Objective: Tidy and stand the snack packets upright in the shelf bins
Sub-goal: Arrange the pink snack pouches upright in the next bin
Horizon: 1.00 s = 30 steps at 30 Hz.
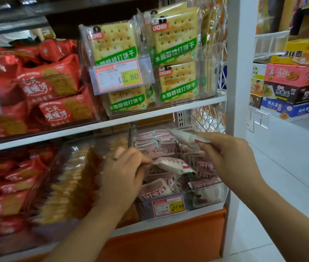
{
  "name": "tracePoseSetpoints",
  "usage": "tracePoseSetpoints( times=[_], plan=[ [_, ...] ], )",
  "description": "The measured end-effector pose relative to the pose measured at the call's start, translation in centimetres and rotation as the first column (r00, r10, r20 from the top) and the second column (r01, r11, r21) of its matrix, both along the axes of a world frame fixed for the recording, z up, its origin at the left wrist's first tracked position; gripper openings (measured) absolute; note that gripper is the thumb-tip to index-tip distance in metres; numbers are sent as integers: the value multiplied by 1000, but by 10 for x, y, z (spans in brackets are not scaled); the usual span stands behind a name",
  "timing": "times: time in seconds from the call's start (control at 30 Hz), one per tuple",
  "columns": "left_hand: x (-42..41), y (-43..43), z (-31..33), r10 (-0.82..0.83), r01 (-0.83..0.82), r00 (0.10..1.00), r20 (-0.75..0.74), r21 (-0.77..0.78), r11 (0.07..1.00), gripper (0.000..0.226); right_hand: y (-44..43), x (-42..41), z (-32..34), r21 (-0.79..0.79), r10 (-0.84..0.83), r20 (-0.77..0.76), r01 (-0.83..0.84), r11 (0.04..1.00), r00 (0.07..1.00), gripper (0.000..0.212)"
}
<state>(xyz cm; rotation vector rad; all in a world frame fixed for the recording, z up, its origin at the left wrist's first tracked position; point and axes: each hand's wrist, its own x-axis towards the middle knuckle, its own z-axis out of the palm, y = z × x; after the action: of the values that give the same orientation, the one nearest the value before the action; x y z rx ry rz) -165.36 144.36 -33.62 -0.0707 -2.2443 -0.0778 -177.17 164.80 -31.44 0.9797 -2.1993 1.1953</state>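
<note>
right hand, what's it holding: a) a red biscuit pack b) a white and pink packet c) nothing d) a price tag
b: the right hand pinches a white and pink packet by one end.

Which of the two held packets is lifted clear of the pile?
The upper packet, pinched by the right hand above the bin; the lower packet, in the left hand, rests on the pile.

Off to your right you had colourful cartons (293, 74) stacked up, a white pillar (238, 72) nearer you, pale floor tiles (286, 167) below, and an orange plinth (168, 241) down low.
</note>
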Motion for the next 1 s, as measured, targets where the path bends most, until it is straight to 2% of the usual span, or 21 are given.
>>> tracePoseSetpoints(
  times=[0.07,0.17,0.23,0.37,0.43,0.57,0.67,0.77,0.9,0.93,1.0],
  plan=[
    [11,3,-13,-70,70,997,31,-21,997,20,-4,2,-6,-26,144,191,-142,990,971,31],
    [17,8,-18,-175,177,979,106,-8,984,6,-5,9,-10,-91,291,404,-279,956,867,21],
    [20,7,-22,-204,208,969,136,-16,978,3,-6,16,-11,-186,346,491,-292,938,799,12],
    [25,-6,-30,-178,187,967,182,-31,982,21,-8,17,-18,-301,270,499,-128,945,824,7],
    [28,-10,-32,-163,178,968,193,-60,982,26,-10,16,-21,-357,262,570,-52,933,779,9],
    [33,-10,-31,-213,223,969,127,-75,972,13,-13,11,-16,-495,382,686,12,869,619,45],
    [34,-11,-28,-237,238,971,27,-110,965,25,-17,7,-11,-601,538,725,14,799,431,63],
    [34,-8,-24,-261,251,964,-40,-169,953,39,-24,5,-7,-620,596,747,-15,784,293,39],
    [34,-4,-21,-310,289,947,-82,-203,936,41,-31,6,-6,-579,589,788,-108,808,179,11],
    [34,-3,-20,-321,298,943,-88,-205,932,39,-32,7,-6,-567,582,798,-132,813,158,12],
    [34,-1,-19,-345,319,934,-93,-215,923,31,-35,9,-8,-573,593,798,-167,802,107,31]
  ],
)
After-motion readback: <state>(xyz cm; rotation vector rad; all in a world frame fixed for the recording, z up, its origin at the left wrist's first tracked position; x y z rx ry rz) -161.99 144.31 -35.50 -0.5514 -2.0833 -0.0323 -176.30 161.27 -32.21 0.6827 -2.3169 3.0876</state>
